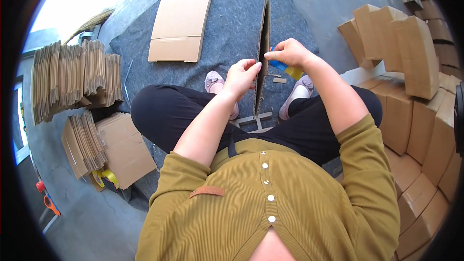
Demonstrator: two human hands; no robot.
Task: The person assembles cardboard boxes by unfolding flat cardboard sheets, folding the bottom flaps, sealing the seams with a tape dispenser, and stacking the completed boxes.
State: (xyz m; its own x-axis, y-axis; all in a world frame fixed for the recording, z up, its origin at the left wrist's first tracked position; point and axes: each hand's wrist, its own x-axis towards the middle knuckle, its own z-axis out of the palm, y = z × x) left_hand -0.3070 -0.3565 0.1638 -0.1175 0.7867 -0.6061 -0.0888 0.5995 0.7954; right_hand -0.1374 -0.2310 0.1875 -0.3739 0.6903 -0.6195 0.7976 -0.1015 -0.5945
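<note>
Between the person's knees (157, 111), folded cardboard (264, 38) stood on edge above a dark blue-grey cloth (232, 19) on the bluish floor (96, 212). The left hand (243, 77) pinched its left side; the right hand (291, 53), close by, gripped a blue-and-yellow tool (291, 72). Flattened cartons (72, 77) stood at left, 1 flat carton (179, 24) lay ahead, and brown boxes (413, 53) crowded the right.

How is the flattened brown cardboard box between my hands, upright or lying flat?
Upright: the flattened brown cardboard box stands edge-on, showing a narrow profile.

Brown boxes (416, 58) fill the right, a straw broom (93, 22) upper left.
</note>
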